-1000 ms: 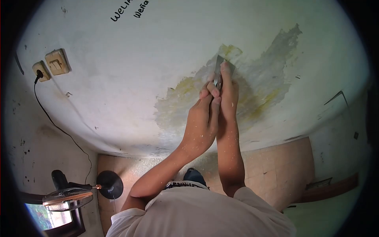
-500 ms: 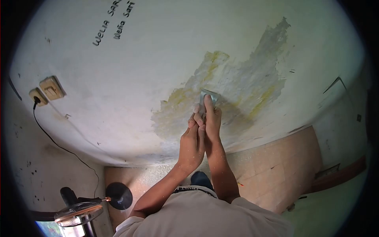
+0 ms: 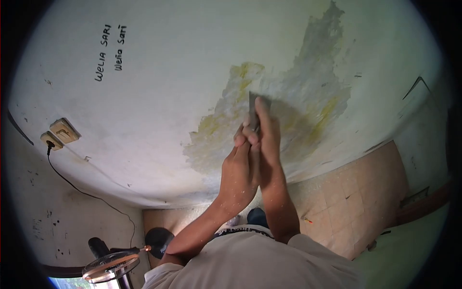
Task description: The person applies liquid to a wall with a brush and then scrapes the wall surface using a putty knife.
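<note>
A flat metal putty knife (image 3: 253,100) lies against the wall, over a grey, patchy area (image 3: 313,72) with yellow streaks. My right hand (image 3: 267,130) is closed round the putty knife, one finger stretched along its blade. Pressed up beside it, my left hand (image 3: 238,168) also grips the tool low down, its fingers close against those of the right. The hands cover the handle, and the overlapping fingers are hard to tell apart. Pale specks dot both forearms.
At left, a switch (image 3: 64,130) and a socket (image 3: 51,141) with a plugged-in black cord (image 3: 86,192) are on the wall. A fan (image 3: 110,266) stands at lower left on its round black base (image 3: 159,242). Tiled floor (image 3: 346,207) lies below the wall.
The putty knife and both hands have moved slightly up the wall patch. My view has shifted, so the wall writing, socket and fan sit lower in the picture.
</note>
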`<state>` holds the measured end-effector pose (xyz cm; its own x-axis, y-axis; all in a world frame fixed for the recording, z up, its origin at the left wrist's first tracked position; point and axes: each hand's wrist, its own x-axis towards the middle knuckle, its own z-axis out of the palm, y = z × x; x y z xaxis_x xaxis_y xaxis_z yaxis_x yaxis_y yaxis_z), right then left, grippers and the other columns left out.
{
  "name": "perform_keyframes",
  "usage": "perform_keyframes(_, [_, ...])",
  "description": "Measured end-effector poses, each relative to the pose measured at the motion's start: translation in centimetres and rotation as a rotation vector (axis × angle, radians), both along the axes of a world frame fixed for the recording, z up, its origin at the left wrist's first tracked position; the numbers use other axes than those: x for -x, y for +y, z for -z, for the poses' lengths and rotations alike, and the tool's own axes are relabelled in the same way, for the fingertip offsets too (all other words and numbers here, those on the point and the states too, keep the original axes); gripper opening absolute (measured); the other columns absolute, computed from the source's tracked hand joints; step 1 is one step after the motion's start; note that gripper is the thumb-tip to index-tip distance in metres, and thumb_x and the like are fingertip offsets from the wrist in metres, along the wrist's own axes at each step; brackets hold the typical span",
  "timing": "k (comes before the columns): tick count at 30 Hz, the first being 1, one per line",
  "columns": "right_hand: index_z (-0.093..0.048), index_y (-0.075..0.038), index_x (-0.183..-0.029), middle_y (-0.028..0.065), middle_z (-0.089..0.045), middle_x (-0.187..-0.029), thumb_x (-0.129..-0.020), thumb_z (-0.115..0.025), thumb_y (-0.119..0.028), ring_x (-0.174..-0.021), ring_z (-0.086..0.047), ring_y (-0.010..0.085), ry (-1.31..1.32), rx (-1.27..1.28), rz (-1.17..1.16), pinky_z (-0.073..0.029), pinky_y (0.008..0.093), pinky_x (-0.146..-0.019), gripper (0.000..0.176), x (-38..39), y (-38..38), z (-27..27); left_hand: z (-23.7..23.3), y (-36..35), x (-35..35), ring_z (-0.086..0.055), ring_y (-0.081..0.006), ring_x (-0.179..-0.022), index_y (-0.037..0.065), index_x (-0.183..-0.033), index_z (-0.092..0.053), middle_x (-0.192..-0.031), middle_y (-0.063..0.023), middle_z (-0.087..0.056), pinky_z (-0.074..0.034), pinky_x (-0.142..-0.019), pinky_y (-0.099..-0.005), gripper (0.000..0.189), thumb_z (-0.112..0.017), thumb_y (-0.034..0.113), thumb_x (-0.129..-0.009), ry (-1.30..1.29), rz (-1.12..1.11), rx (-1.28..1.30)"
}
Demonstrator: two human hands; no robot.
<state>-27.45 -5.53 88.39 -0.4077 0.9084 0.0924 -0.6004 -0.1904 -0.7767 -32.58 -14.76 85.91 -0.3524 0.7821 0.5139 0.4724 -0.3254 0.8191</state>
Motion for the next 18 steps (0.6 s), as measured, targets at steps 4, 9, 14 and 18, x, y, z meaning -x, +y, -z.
perform_keyframes(4, [-0.061,-0.005,-0.077,0.0013,-0.050,-0.053,-0.108,-0.062,-0.044,-0.042,-0.055,0.0154,0.027,-0.024,0.044,-0.051,0.0326,-0.045,0.050,0.3,-0.1,-0.5,-0.2,0.3,0.0,-0.065,-0.0320,-0.075,-0.012,-0.109,-0.061,-0.088,-0.0280,-0.065,-0.051,-0.071,-0.0390,0.026,-0.047,0.010,-0.113,-0.020,0.006,-0.011])
perform_keyframes(9, [-0.060,-0.005,-0.075,0.0021,-0.051,-0.054,-0.108,-0.060,-0.042,-0.041,-0.052,0.0151,0.030,-0.017,0.009,-0.050,0.0326,-0.045,0.050,0.6,-0.2,0.2,0.7,0.3,-0.1,-0.057,-0.0271,-0.067,-0.012,-0.106,-0.062,-0.080,-0.0238,-0.064,-0.048,-0.066,-0.0393,0.028,-0.047,0.011,-0.113,-0.075,-0.020,-0.086])
perform_keyframes(14, [-0.060,-0.005,-0.075,0.0016,-0.049,-0.053,-0.106,-0.062,-0.044,-0.042,-0.053,0.0162,-0.016,-0.106,0.086,-0.048,0.0334,-0.045,0.050,0.3,0.9,-2.5,-1.2,1.5,0.0,-0.057,-0.0198,-0.069,-0.013,-0.105,-0.061,-0.079,-0.0183,-0.063,-0.048,-0.065,-0.0349,0.030,-0.047,0.012,-0.114,-0.041,0.016,-0.082])
perform_keyframes(18, [-0.059,-0.004,-0.077,0.0024,-0.051,-0.056,-0.106,-0.063,-0.042,-0.044,-0.053,0.0151,-0.049,-0.093,0.059,-0.048,0.0340,-0.045,0.048,-0.3,-0.1,-2.2,-1.2,0.9,-0.5,-0.057,-0.0173,-0.070,-0.014,-0.110,-0.062,-0.090,-0.0200,-0.065,-0.049,-0.066,-0.0332,0.030,-0.045,0.011,-0.114,-0.020,0.009,-0.013])
